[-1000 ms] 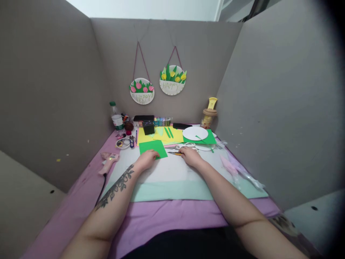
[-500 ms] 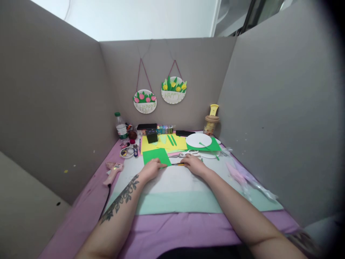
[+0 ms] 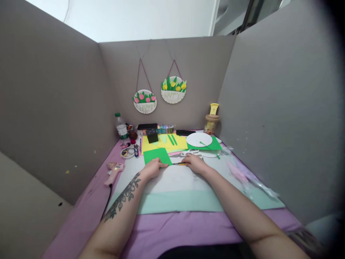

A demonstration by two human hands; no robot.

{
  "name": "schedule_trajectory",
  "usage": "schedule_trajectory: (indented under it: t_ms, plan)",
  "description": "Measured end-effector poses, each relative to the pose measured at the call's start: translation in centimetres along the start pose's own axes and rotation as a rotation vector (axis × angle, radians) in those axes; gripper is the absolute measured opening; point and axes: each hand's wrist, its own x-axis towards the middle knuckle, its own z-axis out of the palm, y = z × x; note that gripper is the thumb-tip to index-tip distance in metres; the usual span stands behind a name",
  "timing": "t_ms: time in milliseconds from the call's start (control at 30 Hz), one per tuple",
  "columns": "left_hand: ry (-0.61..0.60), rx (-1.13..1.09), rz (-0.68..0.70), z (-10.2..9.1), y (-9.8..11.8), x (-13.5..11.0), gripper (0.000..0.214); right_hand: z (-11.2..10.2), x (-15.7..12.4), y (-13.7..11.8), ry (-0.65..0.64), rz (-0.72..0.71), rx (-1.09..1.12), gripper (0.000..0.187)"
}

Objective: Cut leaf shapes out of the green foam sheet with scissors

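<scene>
My left hand point(image 3: 154, 167) rests on the lower edge of a green paper sheet point(image 3: 155, 155), its fingertips at the sheet's bottom right corner, holding it against the white work surface. Closed around a slim yellow-and-black tool point(image 3: 180, 163) is my right hand point(image 3: 196, 163). The tool's thin dark end points left and reaches the corner of the green sheet; its exact kind is too small to make out. Just behind it lie white-handled scissors point(image 3: 185, 154), partly hidden by my right hand.
Farther back are yellow paper point(image 3: 180, 143) with cut green strips, a white paper plate point(image 3: 198, 139) and a black box point(image 3: 152, 136). A pink glue gun point(image 3: 114, 172) lies left, clear plastic packaging point(image 3: 242, 176) right. Two decorated plates point(image 3: 173, 96) hang on the grey back wall.
The whole view has shifted slightly. Both hands, the green sheet and the slim tool stay in nearly the same places relative to one another.
</scene>
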Motion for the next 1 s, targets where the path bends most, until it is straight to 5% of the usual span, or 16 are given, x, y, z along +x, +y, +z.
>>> schedule_trajectory:
  t_ms: [1000]
  plan:
    - [-0.002, 0.039, 0.004, 0.5, -0.8, 0.7, 0.039, -0.9, -0.5, -2.0, -0.05, 0.018, -0.049, 0.031]
